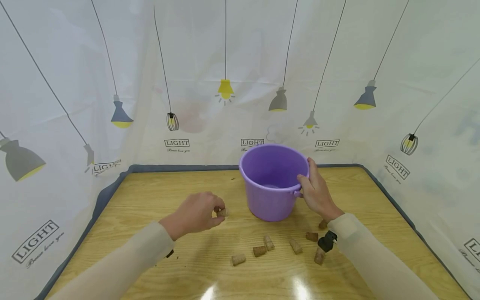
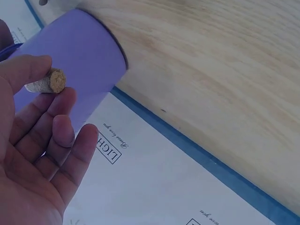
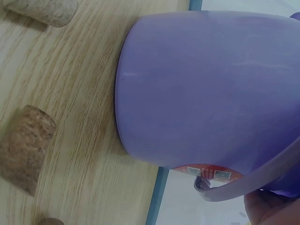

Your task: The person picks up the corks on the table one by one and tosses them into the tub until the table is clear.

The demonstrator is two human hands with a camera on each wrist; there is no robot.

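My left hand (image 1: 198, 212) pinches a cork (image 1: 223, 213) between thumb and fingers, to the left of the purple bucket (image 1: 271, 204). In the left wrist view the cork's round end (image 2: 58, 80) points out past the thumb, while the other fingers stay loosely bent. My right hand (image 1: 316, 189) grips the bucket's rim on its right side, thumb at the inside and fingers over the outer wall. The bucket stands upright on the table, and the visible part of its inside floor is bare. Its handle (image 3: 253, 183) hangs against the outer wall in the right wrist view.
Several loose corks lie on the wooden table (image 1: 150, 200) in front of the bucket, among them a pale cork (image 1: 238, 259) and a darker cork (image 1: 259, 251). More lie near the right wrist. A white sheet (image 1: 202, 62) printed with lamps surrounds the table's back and sides.
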